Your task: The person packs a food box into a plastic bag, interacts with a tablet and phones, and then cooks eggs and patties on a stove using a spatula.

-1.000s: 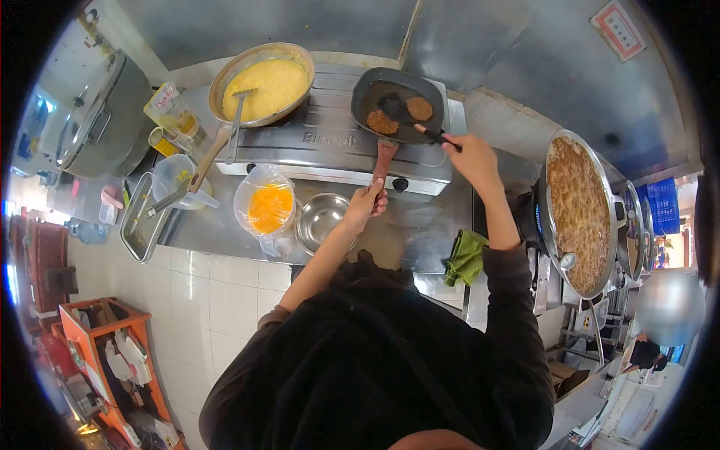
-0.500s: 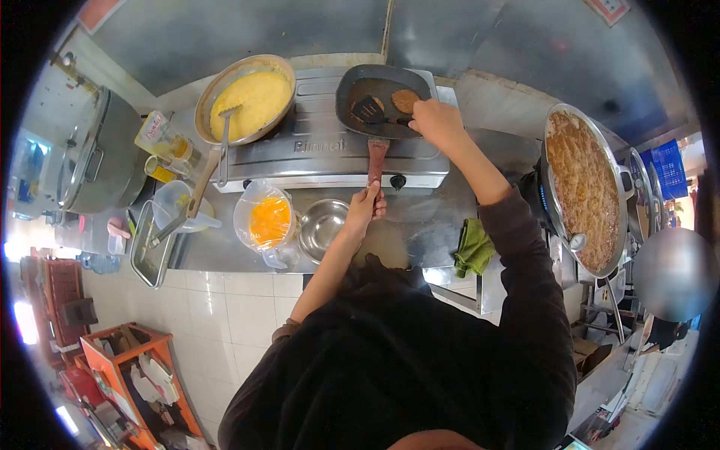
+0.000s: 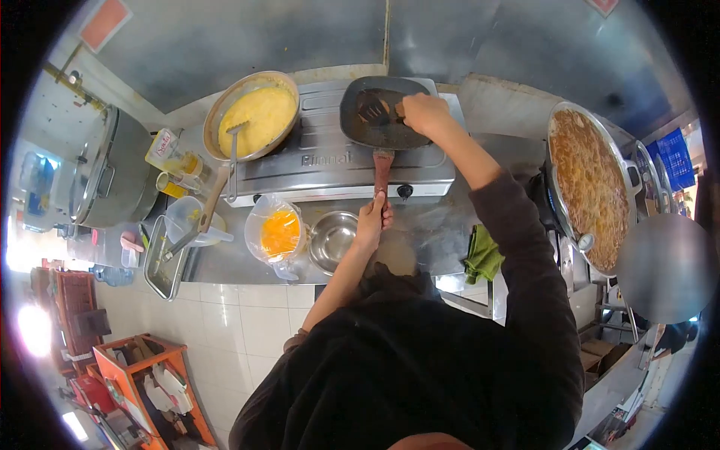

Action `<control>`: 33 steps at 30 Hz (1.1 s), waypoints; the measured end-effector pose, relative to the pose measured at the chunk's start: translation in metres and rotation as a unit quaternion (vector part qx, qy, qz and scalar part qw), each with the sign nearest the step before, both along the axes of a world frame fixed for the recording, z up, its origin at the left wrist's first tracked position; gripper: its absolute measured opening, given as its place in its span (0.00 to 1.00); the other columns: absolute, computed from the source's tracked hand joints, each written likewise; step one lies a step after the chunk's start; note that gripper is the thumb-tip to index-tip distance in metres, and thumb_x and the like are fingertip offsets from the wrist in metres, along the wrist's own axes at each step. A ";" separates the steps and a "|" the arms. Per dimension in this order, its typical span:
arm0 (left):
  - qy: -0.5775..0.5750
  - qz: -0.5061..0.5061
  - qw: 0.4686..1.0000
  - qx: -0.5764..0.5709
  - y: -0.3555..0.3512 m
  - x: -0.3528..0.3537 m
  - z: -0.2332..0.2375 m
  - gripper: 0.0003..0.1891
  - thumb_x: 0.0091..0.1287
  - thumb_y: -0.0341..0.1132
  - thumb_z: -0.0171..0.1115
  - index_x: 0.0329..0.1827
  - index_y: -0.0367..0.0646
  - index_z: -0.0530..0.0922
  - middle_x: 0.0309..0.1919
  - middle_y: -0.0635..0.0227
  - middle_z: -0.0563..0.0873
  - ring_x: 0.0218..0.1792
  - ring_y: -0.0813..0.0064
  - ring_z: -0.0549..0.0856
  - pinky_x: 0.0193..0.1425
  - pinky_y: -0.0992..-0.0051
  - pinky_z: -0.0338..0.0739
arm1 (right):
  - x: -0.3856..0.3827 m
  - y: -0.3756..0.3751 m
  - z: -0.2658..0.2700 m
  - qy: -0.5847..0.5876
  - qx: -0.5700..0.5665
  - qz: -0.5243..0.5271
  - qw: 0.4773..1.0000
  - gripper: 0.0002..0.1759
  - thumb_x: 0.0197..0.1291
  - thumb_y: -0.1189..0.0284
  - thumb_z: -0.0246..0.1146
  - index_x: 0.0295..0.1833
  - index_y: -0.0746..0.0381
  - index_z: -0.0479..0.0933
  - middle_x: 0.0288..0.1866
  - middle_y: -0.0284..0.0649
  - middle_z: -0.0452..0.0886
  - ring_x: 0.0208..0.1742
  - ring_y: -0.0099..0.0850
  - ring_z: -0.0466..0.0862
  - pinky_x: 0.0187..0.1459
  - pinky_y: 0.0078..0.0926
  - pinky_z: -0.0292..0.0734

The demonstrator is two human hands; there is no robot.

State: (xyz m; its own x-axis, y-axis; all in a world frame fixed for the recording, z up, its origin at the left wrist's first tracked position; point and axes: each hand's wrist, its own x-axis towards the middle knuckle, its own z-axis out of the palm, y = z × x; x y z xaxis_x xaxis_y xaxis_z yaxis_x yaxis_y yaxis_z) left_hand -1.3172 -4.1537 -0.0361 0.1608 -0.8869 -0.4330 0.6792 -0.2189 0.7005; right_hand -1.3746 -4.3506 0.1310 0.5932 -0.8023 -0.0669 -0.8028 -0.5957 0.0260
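Observation:
My left hand [image 3: 375, 217] is closed round the brown handle [image 3: 382, 171] of a square dark pan [image 3: 397, 138] on the steel stove [image 3: 315, 176]. Above the pan's right side, my right hand [image 3: 424, 114] is closed on the handle of a black slotted spatula [image 3: 375, 111]. The spatula's head lies inside the pan, over a brown patty [image 3: 369, 97] that it partly covers. My right hand hides part of the pan's interior.
Left on the stove sits a pan of yellow mixture [image 3: 262, 116]. Nearer are a jug with orange contents [image 3: 280, 232] and a steel bowl [image 3: 334, 241]. A green cloth [image 3: 482, 255] and a large brown-filled pan [image 3: 589, 180] are at right.
The view has shifted slightly. My right hand has moved a little left over the pan with the spatula. The second patty, seen at right before, no longer shows there.

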 end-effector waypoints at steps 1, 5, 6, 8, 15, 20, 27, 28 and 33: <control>0.003 -0.002 1.000 -0.004 -0.001 0.000 0.000 0.18 0.70 0.50 0.51 0.31 0.44 0.68 0.18 0.79 0.67 0.17 0.87 0.65 0.19 0.85 0.56 | -0.004 0.007 0.004 0.001 -0.001 0.005 1.000 0.14 0.58 0.72 0.52 0.44 0.61 0.80 0.46 0.45 0.82 0.49 0.42 0.82 0.47 0.38 0.77; 0.008 -0.021 1.000 -0.002 0.002 0.001 0.001 0.18 0.70 0.49 0.50 0.31 0.44 0.67 0.18 0.78 0.67 0.17 0.86 0.65 0.18 0.84 0.55 | -0.023 0.025 0.007 0.030 0.011 0.028 0.999 0.12 0.55 0.68 0.59 0.42 0.63 0.79 0.43 0.47 0.81 0.46 0.43 0.82 0.44 0.40 0.78; 0.009 -0.019 1.000 -0.001 0.001 0.002 0.001 0.18 0.70 0.49 0.50 0.31 0.44 0.67 0.18 0.78 0.67 0.17 0.86 0.65 0.18 0.84 0.55 | -0.025 0.024 0.004 0.029 0.008 0.027 0.999 0.15 0.52 0.63 0.65 0.40 0.64 0.78 0.41 0.48 0.81 0.43 0.44 0.82 0.42 0.41 0.77; 0.003 -0.034 0.999 0.002 0.001 0.002 0.003 0.18 0.70 0.50 0.50 0.31 0.44 0.67 0.18 0.78 0.66 0.16 0.86 0.64 0.17 0.84 0.54 | -0.028 0.022 0.004 0.026 0.018 0.027 0.999 0.15 0.52 0.64 0.65 0.40 0.64 0.78 0.40 0.48 0.81 0.43 0.45 0.82 0.42 0.41 0.77; -0.020 -0.062 0.998 0.022 0.003 0.002 0.006 0.18 0.69 0.52 0.50 0.32 0.46 0.67 0.17 0.78 0.66 0.13 0.87 0.63 0.16 0.83 0.52 | -0.019 0.020 0.018 0.035 0.014 0.046 0.998 0.13 0.57 0.73 0.52 0.43 0.60 0.80 0.46 0.47 0.81 0.47 0.42 0.83 0.46 0.40 0.78; -0.021 -0.062 0.998 0.020 0.003 0.000 0.005 0.18 0.69 0.52 0.51 0.32 0.46 0.67 0.17 0.78 0.66 0.13 0.87 0.62 0.16 0.84 0.52 | -0.004 0.003 0.024 0.086 0.018 0.054 0.995 0.12 0.55 0.72 0.57 0.44 0.59 0.81 0.47 0.46 0.82 0.48 0.42 0.83 0.46 0.38 0.78; -0.036 -0.060 0.997 0.033 0.003 0.001 0.007 0.19 0.69 0.53 0.51 0.32 0.45 0.68 0.17 0.78 0.67 0.13 0.87 0.62 0.16 0.84 0.53 | 0.017 0.013 0.029 0.100 -0.018 0.070 0.992 0.13 0.56 0.71 0.55 0.44 0.57 0.83 0.45 0.43 0.83 0.48 0.38 0.83 0.44 0.35 0.78; -0.036 -0.057 0.997 0.037 0.004 0.001 0.009 0.19 0.69 0.53 0.51 0.32 0.45 0.68 0.17 0.78 0.67 0.13 0.87 0.62 0.16 0.84 0.53 | 0.019 0.013 0.028 0.100 -0.017 0.073 0.992 0.13 0.56 0.71 0.55 0.44 0.57 0.83 0.45 0.43 0.83 0.48 0.38 0.83 0.44 0.35 0.78; -0.037 -0.061 0.997 0.032 0.003 0.002 0.005 0.19 0.68 0.53 0.51 0.32 0.45 0.68 0.17 0.78 0.67 0.13 0.87 0.63 0.15 0.84 0.53 | 0.019 0.013 0.024 0.091 -0.026 0.073 0.993 0.14 0.56 0.71 0.54 0.43 0.57 0.83 0.45 0.42 0.83 0.48 0.38 0.83 0.43 0.35 0.78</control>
State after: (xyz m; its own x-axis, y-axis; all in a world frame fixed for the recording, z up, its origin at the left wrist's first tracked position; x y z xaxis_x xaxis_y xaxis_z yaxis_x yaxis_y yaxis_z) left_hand -1.3156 -4.1503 -0.0315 0.0866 -0.8726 -0.4807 0.5921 -0.3430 0.7293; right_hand -1.3554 -4.3378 0.1548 0.6848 -0.7143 -0.1447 -0.6874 -0.6990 0.1972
